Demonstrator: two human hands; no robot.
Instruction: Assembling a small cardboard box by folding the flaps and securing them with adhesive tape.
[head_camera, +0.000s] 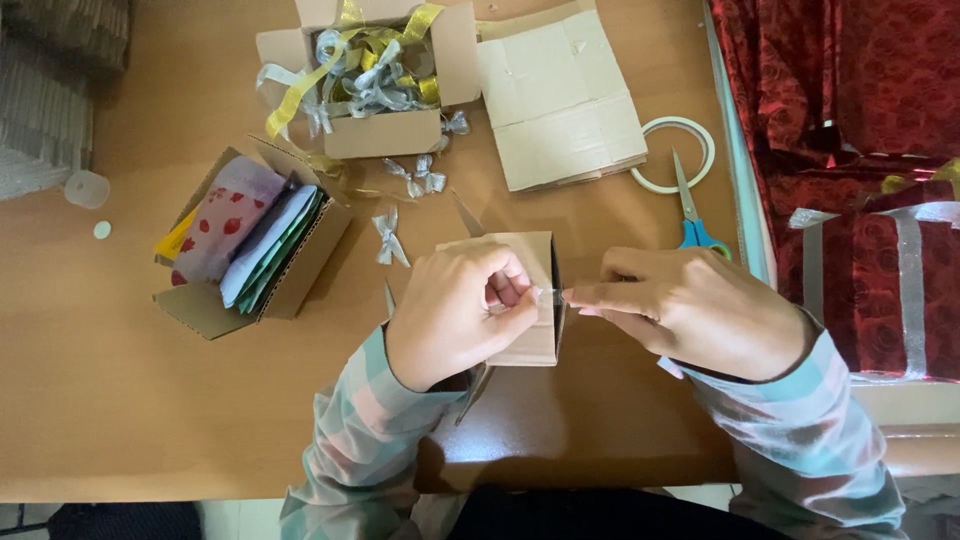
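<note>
A small brown cardboard box (532, 262) stands on the wooden table (120, 400) in front of me. My left hand (455, 310) rests on the box's near side, fingers curled, pinching one end of a short strip of clear tape (553, 296). My right hand (690, 308) pinches the other end of the tape between thumb and forefinger, just right of the box's edge. The two hands almost touch over the box's right side. Most of the box is hidden under my left hand.
An open box of gold and silver ribbons (370, 75) sits at the back. A box of folded papers (250, 245) lies left. Flattened cardboard (560, 100), a tape ring (675, 155) and blue-handled scissors (695, 215) lie at back right. Red wrapped parcels (860, 150) fill the right edge.
</note>
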